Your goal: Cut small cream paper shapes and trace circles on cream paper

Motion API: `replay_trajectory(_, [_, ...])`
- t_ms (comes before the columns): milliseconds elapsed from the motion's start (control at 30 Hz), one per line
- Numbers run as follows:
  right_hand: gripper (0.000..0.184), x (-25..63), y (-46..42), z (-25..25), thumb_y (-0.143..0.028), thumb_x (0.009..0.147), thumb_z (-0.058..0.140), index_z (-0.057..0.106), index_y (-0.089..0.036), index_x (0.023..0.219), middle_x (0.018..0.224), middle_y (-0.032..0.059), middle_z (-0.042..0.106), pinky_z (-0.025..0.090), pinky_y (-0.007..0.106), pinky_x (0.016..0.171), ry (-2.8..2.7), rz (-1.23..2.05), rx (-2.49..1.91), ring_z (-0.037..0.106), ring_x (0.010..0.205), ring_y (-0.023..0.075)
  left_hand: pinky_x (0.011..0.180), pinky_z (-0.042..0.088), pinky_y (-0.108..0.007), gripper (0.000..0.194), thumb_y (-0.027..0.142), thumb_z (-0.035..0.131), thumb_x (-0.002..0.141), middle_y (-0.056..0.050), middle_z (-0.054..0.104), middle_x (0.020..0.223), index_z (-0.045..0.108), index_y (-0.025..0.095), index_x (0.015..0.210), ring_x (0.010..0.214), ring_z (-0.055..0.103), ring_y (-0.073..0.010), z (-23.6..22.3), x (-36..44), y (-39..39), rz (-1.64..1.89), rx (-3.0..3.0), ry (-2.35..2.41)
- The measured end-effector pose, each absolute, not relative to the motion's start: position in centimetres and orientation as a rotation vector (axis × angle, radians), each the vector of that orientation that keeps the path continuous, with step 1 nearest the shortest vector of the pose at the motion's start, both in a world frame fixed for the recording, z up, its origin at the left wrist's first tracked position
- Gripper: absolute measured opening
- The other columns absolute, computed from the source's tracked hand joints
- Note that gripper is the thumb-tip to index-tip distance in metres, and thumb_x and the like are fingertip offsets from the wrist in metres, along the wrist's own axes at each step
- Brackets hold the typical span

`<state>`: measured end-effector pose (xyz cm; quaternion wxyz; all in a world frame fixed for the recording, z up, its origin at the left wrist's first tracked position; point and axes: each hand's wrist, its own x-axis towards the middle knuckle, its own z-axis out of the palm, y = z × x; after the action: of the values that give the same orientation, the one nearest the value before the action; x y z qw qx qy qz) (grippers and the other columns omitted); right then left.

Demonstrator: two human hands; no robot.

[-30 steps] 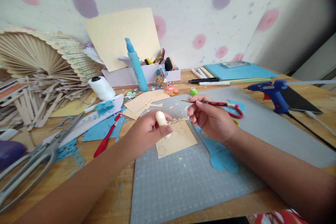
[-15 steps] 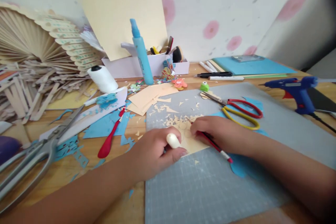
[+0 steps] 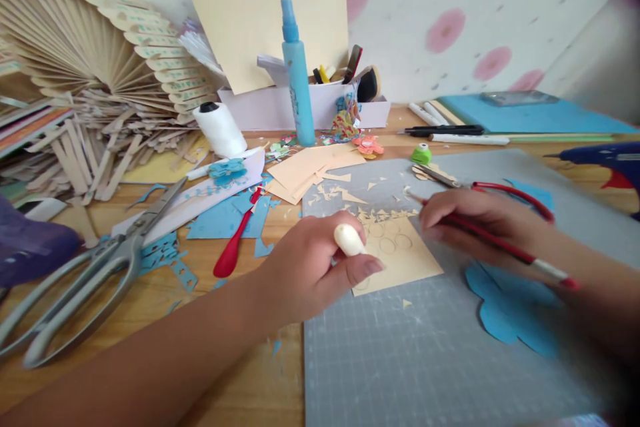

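My left hand (image 3: 320, 267) is closed around a cream-white, round-ended piece (image 3: 349, 239), whose lower part is hidden in the fingers. That hand rests on the left side of a cream paper card (image 3: 423, 263) with several pencilled circles on it. In my right hand (image 3: 465, 227) is a red and black pencil (image 3: 493, 240) with a pink eraser end. Its tip points left, just above the card's upper right corner. Both lie over a grey cutting mat (image 3: 390, 367). Small cream paper scraps (image 3: 383, 217) are scattered behind the card.
Large grey scissors (image 3: 117, 260) and a red spatula-like tool (image 3: 233, 247) lie left. Red-handled scissors (image 3: 515, 197) and blue paper shapes (image 3: 505, 307) are near my right arm. A blue spray bottle (image 3: 299, 93) stands behind; a glue gun (image 3: 600, 157) lies at right.
My right hand with the pencil has drawn back to the right, off the card, uncovering more of the circles. My left hand stays on the card. The view has swung left.
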<state>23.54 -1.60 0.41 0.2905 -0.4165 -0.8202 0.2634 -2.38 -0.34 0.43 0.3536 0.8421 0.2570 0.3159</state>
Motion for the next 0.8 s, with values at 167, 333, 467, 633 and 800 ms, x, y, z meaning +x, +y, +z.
replay_trajectory(167, [0.017, 20.6, -1.9, -1.2, -0.038, 0.093, 0.051, 0.061, -0.025, 0.093, 0.085, 0.0008, 0.064, 0.048, 0.026, 0.063, -2.091, 1.114, -1.052, 0.06, 0.076, 0.0162, 0.058, 0.039, -0.021, 0.042, 0.057, 0.046, 0.089, 0.005, 0.05, 0.062, 0.046, 0.018, 0.071, 0.053, 0.046, -0.0073, 0.7, -1.2, -0.5, 0.781, 2.26, 0.564])
replay_trajectory(333, [0.037, 21.0, -1.3, -1.5, -0.058, 0.091, 0.045, 0.066, -0.027, 0.09, 0.084, 0.0032, 0.066, 0.049, 0.031, 0.066, -1.859, 1.22, -1.135, 0.061, 0.08, 0.0207, 0.059, 0.041, -0.025, 0.046, 0.062, 0.037, 0.089, 0.002, 0.057, 0.069, 0.049, 0.019, 0.078, 0.059, 0.053, -0.0121, 0.1, -0.3, -0.5, 0.641, 2.31, 0.69])
replay_trajectory(467, [0.045, 20.7, -1.3, -1.1, -0.065, 0.087, 0.045, 0.063, -0.027, 0.073, 0.084, 0.0045, 0.066, 0.05, 0.036, 0.075, -1.862, 1.245, -1.053, 0.062, 0.086, 0.0237, 0.065, 0.044, -0.028, 0.04, 0.057, 0.038, 0.091, -0.001, 0.061, 0.078, 0.05, 0.02, 0.082, 0.07, 0.059, -0.0164, -0.2, 0.0, -0.5, 0.513, 2.346, 0.743])
replay_trajectory(633, [0.038, 20.2, -1.3, -0.8, -0.056, 0.089, 0.048, 0.062, -0.026, 0.071, 0.079, 0.0029, 0.064, 0.048, 0.032, 0.067, -1.849, 1.204, -1.069, 0.06, 0.078, 0.0198, 0.066, 0.045, -0.03, 0.037, 0.054, 0.041, 0.091, -0.002, 0.062, 0.078, 0.049, 0.02, 0.077, 0.073, 0.06, -0.019, 0.1, 0.4, -0.6, 0.397, 2.395, 0.818])
replay_trajectory(800, [0.023, 20.2, -1.6, -1.0, -0.039, 0.086, 0.055, 0.059, -0.024, 0.068, 0.061, -0.003, 0.052, 0.039, 0.026, 0.05, -1.737, 1.2, -1.105, 0.048, 0.056, 0.0132, 0.058, 0.042, -0.027, 0.034, 0.052, 0.052, 0.087, 0.001, 0.058, 0.068, 0.051, 0.02, 0.074, 0.064, 0.058, -0.017, 0.4, 0.7, -0.8, 0.346, 2.394, 0.944])
